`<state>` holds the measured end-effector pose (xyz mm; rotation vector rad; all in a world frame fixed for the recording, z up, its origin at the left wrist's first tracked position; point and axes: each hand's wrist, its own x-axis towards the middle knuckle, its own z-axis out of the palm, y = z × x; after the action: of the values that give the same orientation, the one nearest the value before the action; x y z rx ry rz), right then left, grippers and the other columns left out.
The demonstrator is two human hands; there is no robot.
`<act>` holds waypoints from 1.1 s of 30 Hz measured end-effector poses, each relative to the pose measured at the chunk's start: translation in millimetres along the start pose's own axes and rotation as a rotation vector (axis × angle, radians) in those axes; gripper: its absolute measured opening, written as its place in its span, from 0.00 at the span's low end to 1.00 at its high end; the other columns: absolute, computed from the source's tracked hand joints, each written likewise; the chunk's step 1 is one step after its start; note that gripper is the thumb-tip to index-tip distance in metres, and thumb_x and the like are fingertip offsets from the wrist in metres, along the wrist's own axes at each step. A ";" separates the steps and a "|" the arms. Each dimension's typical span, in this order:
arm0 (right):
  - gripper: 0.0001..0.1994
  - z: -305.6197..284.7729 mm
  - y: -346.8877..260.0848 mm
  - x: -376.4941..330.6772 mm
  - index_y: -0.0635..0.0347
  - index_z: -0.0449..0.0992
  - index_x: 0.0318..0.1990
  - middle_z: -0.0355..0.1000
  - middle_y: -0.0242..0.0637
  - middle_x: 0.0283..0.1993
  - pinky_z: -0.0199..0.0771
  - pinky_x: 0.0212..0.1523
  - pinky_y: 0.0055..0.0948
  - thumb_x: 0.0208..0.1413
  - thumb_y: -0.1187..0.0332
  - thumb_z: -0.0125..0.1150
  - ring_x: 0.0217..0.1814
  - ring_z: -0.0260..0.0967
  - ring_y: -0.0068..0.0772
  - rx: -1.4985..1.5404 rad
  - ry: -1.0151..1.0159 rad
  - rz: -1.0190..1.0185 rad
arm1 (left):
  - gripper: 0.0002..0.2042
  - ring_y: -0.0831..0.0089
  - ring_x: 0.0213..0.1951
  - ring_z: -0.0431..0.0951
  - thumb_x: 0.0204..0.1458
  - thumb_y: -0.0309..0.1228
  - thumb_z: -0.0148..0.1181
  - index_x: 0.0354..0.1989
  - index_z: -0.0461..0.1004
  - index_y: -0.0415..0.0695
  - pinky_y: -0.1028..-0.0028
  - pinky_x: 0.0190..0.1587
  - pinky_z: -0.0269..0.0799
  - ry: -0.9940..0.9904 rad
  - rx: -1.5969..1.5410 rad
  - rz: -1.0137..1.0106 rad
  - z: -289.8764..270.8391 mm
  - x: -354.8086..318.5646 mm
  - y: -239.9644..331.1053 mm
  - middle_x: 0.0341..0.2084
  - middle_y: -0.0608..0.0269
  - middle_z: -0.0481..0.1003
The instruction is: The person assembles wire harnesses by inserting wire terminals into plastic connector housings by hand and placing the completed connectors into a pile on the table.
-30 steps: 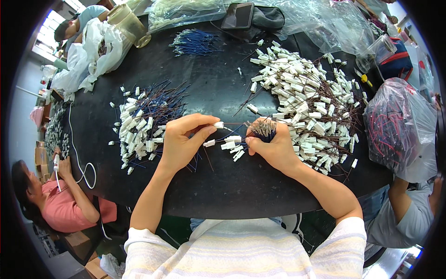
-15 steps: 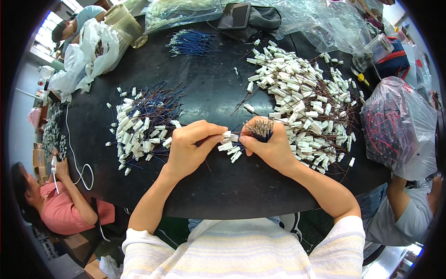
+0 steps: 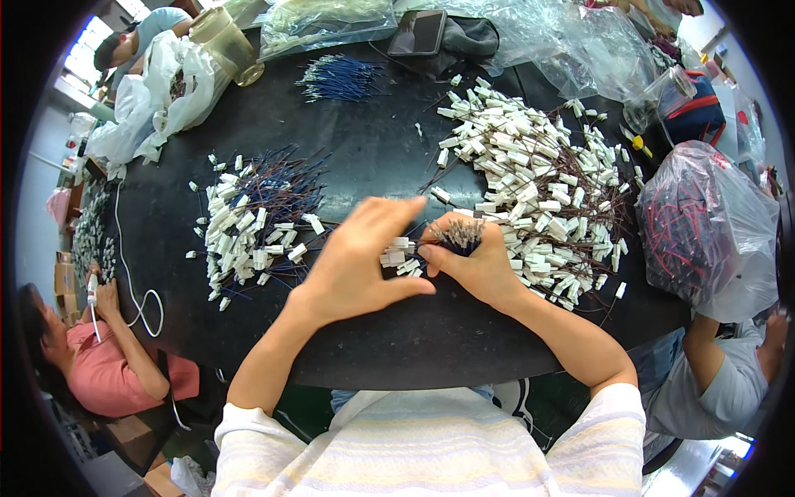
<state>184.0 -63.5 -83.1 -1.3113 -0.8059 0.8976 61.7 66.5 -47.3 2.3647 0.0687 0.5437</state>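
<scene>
My right hand [image 3: 479, 263] is closed round a bundle of dark blue wires [image 3: 460, 238] with bare metal terminals pointing up. Between my hands, several white connectors [image 3: 401, 255] sit close to the right thumb; whether the right fingers also grip their wires is hidden. My left hand [image 3: 352, 261], a little blurred, is spread with thumb and fingers apart just left of these connectors, and nothing shows in its grasp. A heap of white connectors on brown wires [image 3: 538, 178] lies beyond and right of my right hand. Left of my left hand lies a pile of connectors with blue and brown wires [image 3: 257, 224].
A bunch of blue wires [image 3: 339, 78] lies at the back of the black table [image 3: 373, 356]. Behind it are a phone [image 3: 418, 33] and plastic bags [image 3: 327, 25]. A bag of red wires [image 3: 704, 224] stands at right, near yellow-handled snips [image 3: 637, 142]. Co-workers sit on both sides.
My left hand has let go of the white connector by the right thumb and opened, its fingers lifting and spreading. My right hand still holds the wire bundle in nearly the same place.
</scene>
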 end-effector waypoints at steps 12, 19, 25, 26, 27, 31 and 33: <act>0.07 -11.8 -10.1 -2.7 0.66 0.73 0.37 0.69 0.29 0.20 0.61 0.26 0.16 0.51 0.73 0.57 0.24 0.64 0.14 0.134 0.001 0.125 | 0.14 0.56 0.32 0.71 0.43 0.16 0.52 0.41 0.68 0.36 0.65 0.33 0.67 0.011 0.426 -0.038 -76.6 -22.4 12.2 0.28 0.52 0.69; 0.02 -6.4 -1.6 -5.3 0.65 0.68 0.31 0.67 0.31 0.18 0.61 0.23 0.19 0.50 0.78 0.52 0.20 0.63 0.17 -0.071 -0.120 -0.186 | 0.20 0.55 0.51 0.65 0.41 0.23 0.58 0.47 0.69 0.40 0.64 0.52 0.61 0.138 0.826 -0.113 -96.4 -9.2 -0.2 0.47 0.51 0.66; 0.01 0.1 1.2 -9.2 0.65 0.72 0.25 0.68 0.31 0.18 0.62 0.21 0.19 0.45 0.79 0.58 0.19 0.63 0.18 -0.220 -0.162 -0.314 | 0.13 0.60 0.43 0.68 0.34 0.20 0.60 0.33 0.73 0.39 0.69 0.43 0.68 -0.015 0.327 0.321 15.2 40.7 -36.9 0.38 0.58 0.71; 0.01 1.6 1.1 -8.5 0.65 0.72 0.25 0.68 0.31 0.18 0.62 0.21 0.19 0.45 0.79 0.58 0.19 0.63 0.18 -0.221 -0.165 -0.313 | 0.11 0.62 0.42 0.67 0.34 0.21 0.60 0.31 0.72 0.39 0.69 0.41 0.68 -0.034 0.352 0.321 22.2 43.0 -40.7 0.36 0.59 0.71; 0.01 3.2 1.5 -7.6 0.65 0.73 0.26 0.69 0.31 0.18 0.61 0.21 0.19 0.45 0.78 0.58 0.19 0.63 0.18 -0.184 -0.142 -0.288 | 0.08 0.63 0.40 0.67 0.36 0.22 0.59 0.28 0.71 0.39 0.69 0.40 0.68 -0.044 0.333 0.307 25.0 42.8 -44.8 0.34 0.61 0.71; 0.03 -0.5 4.6 -3.4 0.67 0.75 0.30 0.68 0.29 0.19 0.60 0.22 0.17 0.49 0.76 0.57 0.21 0.62 0.15 -0.041 -0.057 -0.076 | 0.06 0.63 0.35 0.69 0.41 0.21 0.58 0.29 0.71 0.38 0.70 0.37 0.68 -0.013 0.248 0.202 9.9 25.4 -31.4 0.30 0.60 0.70; 0.04 -2.9 1.1 -2.7 0.67 0.74 0.32 0.67 0.28 0.19 0.60 0.23 0.16 0.51 0.76 0.55 0.21 0.62 0.14 0.041 -0.016 0.058 | 0.05 0.71 0.30 0.71 0.45 0.19 0.55 0.31 0.70 0.37 0.75 0.34 0.68 -0.012 0.053 -0.182 5.1 5.1 -25.7 0.29 0.61 0.71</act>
<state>185.3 -67.1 -84.4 -1.2983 -0.7613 0.9667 70.9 83.7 -65.6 2.3827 0.2930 0.4440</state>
